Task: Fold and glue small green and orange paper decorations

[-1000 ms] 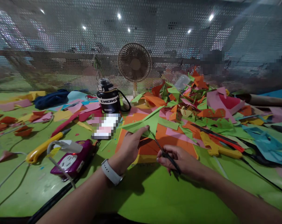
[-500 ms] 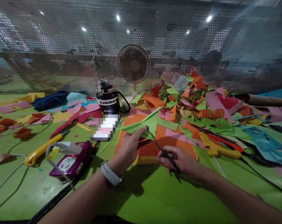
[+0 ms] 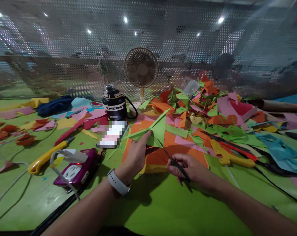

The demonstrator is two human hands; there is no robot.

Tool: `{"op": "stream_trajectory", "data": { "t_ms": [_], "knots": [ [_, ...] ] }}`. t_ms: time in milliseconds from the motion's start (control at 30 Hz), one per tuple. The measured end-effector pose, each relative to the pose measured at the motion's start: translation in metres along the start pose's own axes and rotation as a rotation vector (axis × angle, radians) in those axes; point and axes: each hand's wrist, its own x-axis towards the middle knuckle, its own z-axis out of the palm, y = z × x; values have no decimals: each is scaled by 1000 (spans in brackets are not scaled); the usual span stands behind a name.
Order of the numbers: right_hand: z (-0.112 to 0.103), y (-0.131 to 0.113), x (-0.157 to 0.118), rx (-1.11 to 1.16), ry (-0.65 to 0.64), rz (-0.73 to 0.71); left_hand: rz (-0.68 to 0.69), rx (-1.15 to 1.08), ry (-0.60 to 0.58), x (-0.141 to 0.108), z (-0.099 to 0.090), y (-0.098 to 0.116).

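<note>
A folded piece of light green paper [image 3: 158,129] is pinched in my left hand [image 3: 137,154], the thumb lying on top of it near the fold. My right hand [image 3: 188,168] is closed round the black handles of a pair of scissors [image 3: 175,164]. The scissors' blades point up and left and meet the lower edge of the green paper; how far apart they are is hard to see. Beneath both lie sheets of orange paper [image 3: 153,159] on the green tabletop.
A phone [image 3: 111,134], a dark bottle [image 3: 114,105] and a small fan [image 3: 141,68] stand beyond my hands. To the left are a purple power strip [image 3: 77,170] and a yellow-handled tool [image 3: 45,159]. At right lie a yellow glue gun [image 3: 228,157] and heaped paper scraps [image 3: 207,105].
My left thumb has shifted slightly left along the green paper, and the paper has turned a little. The right hand stays nearly in place with the scissors.
</note>
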Motion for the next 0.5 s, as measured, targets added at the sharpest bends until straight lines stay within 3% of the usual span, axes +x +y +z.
{"op": "stream_trajectory", "data": {
  "t_ms": [500],
  "knots": [
    [0,0,2,10,19,19,36,65,9,-5,2,6]
  ]
}}
